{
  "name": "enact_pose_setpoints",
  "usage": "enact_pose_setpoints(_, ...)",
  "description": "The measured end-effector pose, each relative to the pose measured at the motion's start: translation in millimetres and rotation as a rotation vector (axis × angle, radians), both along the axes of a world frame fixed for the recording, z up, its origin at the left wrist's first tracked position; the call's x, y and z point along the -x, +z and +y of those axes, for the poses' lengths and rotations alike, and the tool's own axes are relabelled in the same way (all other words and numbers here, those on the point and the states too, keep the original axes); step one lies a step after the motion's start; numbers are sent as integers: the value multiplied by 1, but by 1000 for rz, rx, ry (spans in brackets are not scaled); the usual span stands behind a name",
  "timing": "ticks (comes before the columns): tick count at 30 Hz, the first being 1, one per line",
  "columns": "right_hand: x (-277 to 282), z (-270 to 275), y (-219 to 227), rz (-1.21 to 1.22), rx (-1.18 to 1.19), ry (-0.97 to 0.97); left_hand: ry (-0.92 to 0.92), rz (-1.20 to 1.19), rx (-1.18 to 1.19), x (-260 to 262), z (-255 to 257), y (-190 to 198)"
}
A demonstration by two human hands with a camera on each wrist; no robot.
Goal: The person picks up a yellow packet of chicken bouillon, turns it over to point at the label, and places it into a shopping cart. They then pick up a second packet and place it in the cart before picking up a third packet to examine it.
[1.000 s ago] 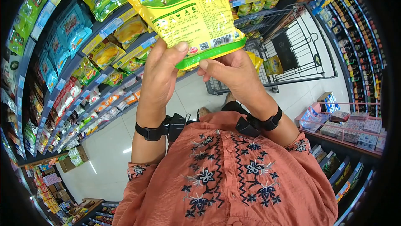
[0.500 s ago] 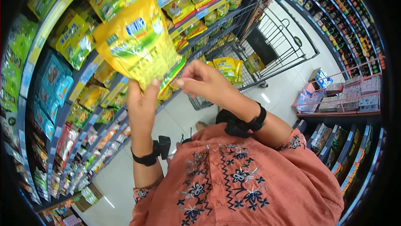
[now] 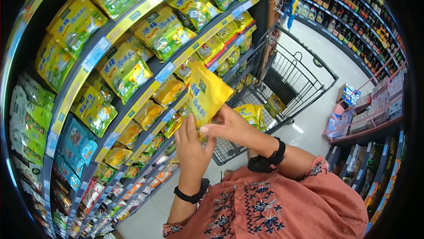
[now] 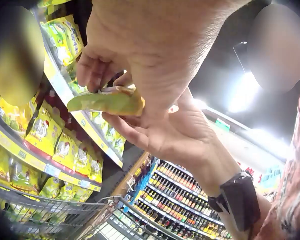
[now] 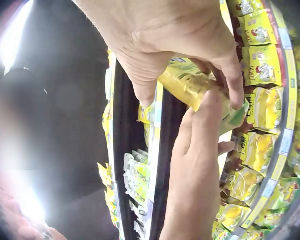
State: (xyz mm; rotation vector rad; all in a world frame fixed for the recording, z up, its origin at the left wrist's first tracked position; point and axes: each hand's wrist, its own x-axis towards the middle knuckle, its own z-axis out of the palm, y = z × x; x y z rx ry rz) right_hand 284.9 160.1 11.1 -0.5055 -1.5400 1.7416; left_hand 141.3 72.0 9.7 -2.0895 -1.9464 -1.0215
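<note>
A yellow packet (image 3: 205, 95) is held up in both hands in the head view, turned so that its front with blue lettering faces partly left. The left hand (image 3: 192, 150) grips its lower left side. From the right, the right hand (image 3: 236, 128) holds its lower edge, thumb close to the left hand's fingers. In the left wrist view the packet's green end (image 4: 107, 102) lies between the two hands. The right wrist view has the packet (image 5: 190, 85) under the right hand (image 5: 175, 30), with the left hand (image 5: 192, 170) gripping it from below.
Shelves of yellow and green packets (image 3: 161, 31) rise at the left, with blue packets (image 3: 75, 144) lower down. A wire cart (image 3: 304, 95) beyond the right hand contains yellow packets (image 3: 249, 114). Bottle shelves (image 3: 349, 14) and a pink rack (image 3: 366, 115) stand at the right.
The packet has turned from its printed back to its front and now looks narrower. Both hands have moved right relative to the shelf, and the view has shifted toward the shelves.
</note>
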Motion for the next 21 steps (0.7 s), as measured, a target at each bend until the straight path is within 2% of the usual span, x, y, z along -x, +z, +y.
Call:
enact_pose_setpoints(1,-7,6,3,-25,96,-7,-8,25,18,-5,7,-4)
enact_pose_setpoints(4,-20,27,-11,27,223,-182,-80,11,124,-20,25,-8)
enact_pose_setpoints(5,-30,33,-7,-96,296,-217,-83,-4,198,-21,32,-13)
enact_pose_setpoints(6,-32,44,-39,-61,391,-200,-53,-185,226,-21,39,-21)
enact_pose_setpoints(8,-42,55,-51,57,513,-164,37,-538,270,-20,55,-41)
enact_pose_setpoints(11,-52,64,-56,62,600,-190,125,-1136,380,-20,78,-63)
enact_pose_setpoints(14,-60,80,-79,9,648,-78,-139,-1668,614,-20,93,-88)
enact_pose_setpoints(15,-66,85,-83,-4,620,-30,-167,-1706,590,-25,98,-97)
enact_pose_setpoints(18,-88,114,-99,-63,541,-96,-124,-1711,578,-38,115,-114)
enact_pose_setpoints(19,-113,147,-103,-103,532,-146,-110,-1710,617,-41,125,-126)
enact_pose_setpoints(21,-132,178,-118,-156,566,-75,-105,-1695,665,-41,137,-145)
